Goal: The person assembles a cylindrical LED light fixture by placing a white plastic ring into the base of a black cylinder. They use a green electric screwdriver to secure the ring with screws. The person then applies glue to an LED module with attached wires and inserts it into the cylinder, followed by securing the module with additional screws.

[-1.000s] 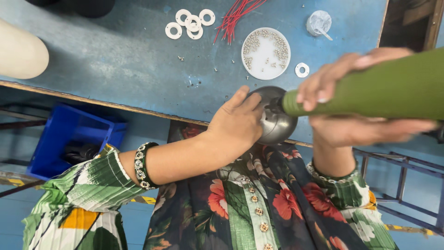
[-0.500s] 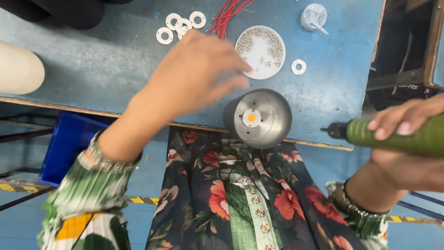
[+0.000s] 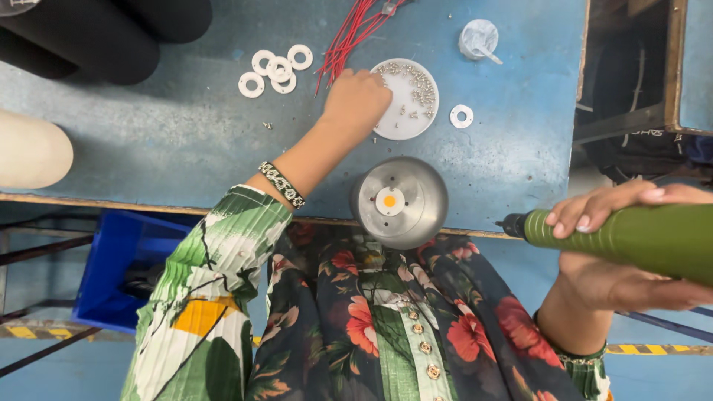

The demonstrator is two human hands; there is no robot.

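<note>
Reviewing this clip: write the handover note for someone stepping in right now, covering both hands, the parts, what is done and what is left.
Left hand: fingers down in the white dish of small screws, apparently picking; whether it has one cannot be seen.
Right hand: gripping the green electric screwdriver, held off the table edge, tip pointing towards the housing.
Round metal housing sits unheld at the near edge of the blue table, orange-centred disc facing up.
White washers, one single washer and red wires lie farther back.
Done: housing placed. Left: probably fetch a screw and drive it.
</note>
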